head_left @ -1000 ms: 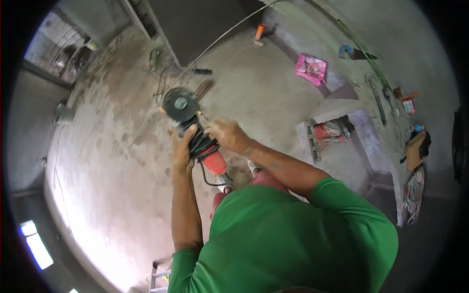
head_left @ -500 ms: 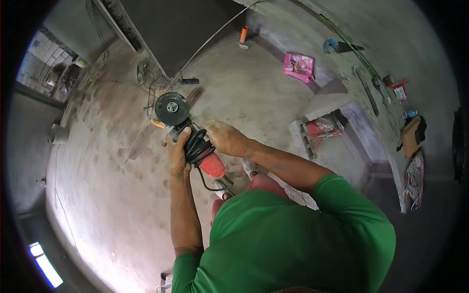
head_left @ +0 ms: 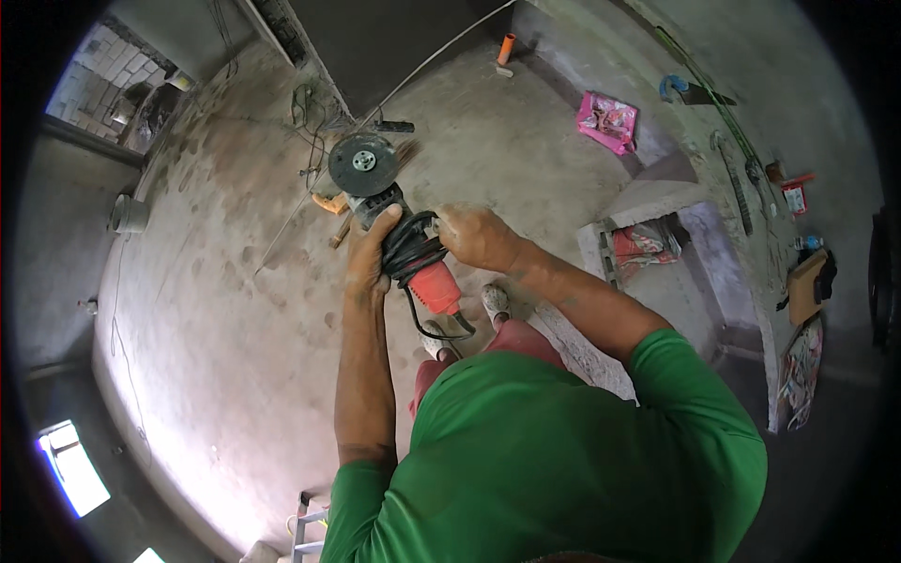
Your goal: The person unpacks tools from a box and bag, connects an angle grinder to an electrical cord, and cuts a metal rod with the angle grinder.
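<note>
An angle grinder (head_left: 435,287) with a red body hangs in front of me, its round dark disc (head_left: 362,161) facing up at the far end. My left hand (head_left: 369,253) is closed around its grey neck and side, thumb on top. A black power cord (head_left: 409,249) is wound in several turns about the middle of the tool, and one loop dangles below the red end. On the right side of these turns, my right hand (head_left: 477,236) is closed on the cord; its fingertips partly hide what they pinch.
On the concrete floor beyond the grinder lie an orange-handled tool (head_left: 329,204), loose wires and a dark bar (head_left: 394,127). An orange pipe (head_left: 506,49) stands by the wall, near a pink bag (head_left: 607,120). A bucket (head_left: 129,214) is at left, a ladder (head_left: 308,527) at lower left.
The whole view has shifted, so floor and wall things sit further right. Both hands and the grinder also appear a little further right, with the same grips; the cord stays wound.
</note>
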`<action>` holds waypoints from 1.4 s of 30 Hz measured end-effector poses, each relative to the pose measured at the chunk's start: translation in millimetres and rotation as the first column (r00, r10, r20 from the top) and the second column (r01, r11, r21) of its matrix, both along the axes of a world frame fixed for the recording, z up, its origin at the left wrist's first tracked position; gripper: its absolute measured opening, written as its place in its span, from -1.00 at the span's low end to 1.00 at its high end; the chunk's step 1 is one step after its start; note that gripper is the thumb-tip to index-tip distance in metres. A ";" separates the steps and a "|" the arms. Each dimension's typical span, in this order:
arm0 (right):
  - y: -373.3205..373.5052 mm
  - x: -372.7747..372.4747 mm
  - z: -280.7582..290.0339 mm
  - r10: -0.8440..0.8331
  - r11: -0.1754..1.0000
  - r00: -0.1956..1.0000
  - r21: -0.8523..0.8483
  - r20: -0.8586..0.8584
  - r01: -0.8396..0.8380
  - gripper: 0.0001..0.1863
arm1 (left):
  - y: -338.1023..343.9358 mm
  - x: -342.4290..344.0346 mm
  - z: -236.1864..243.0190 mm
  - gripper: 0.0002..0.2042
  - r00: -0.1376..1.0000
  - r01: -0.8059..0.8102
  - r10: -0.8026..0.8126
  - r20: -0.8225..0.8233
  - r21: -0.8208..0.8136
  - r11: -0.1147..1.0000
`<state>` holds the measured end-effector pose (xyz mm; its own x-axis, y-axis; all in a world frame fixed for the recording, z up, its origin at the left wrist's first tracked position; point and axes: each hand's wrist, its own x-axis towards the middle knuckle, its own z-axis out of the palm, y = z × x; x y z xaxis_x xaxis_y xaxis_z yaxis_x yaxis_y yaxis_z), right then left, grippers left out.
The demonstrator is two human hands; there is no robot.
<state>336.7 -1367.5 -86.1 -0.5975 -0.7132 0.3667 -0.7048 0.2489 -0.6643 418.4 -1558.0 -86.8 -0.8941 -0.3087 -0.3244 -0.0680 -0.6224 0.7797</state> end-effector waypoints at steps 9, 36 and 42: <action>-2.2 -24.2 3.7 0.106 0.979 0.959 0.143 0.262 -0.147 -0.79 | 6.6 9.3 -14.1 -0.62 0.993 0.105 -0.091 -0.070 0.222 0.970; 21.5 1.9 -49.0 0.039 0.999 0.966 0.006 0.255 -0.042 -0.72 | 19.5 6.4 -31.7 -0.68 0.974 0.225 -0.222 0.044 -0.094 0.970; 25.3 2.0 -34.2 0.079 0.997 0.923 -0.038 0.378 -0.070 -0.74 | 20.4 5.7 -26.0 -0.55 0.962 0.271 -0.272 -0.017 -0.035 0.962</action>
<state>338.8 -1342.2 -120.4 -0.6403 -0.7551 0.1407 -0.4156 0.1865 -0.8902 424.1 -1537.6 -112.8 -0.9524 -0.0637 -0.2982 -0.2139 -0.5576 0.8021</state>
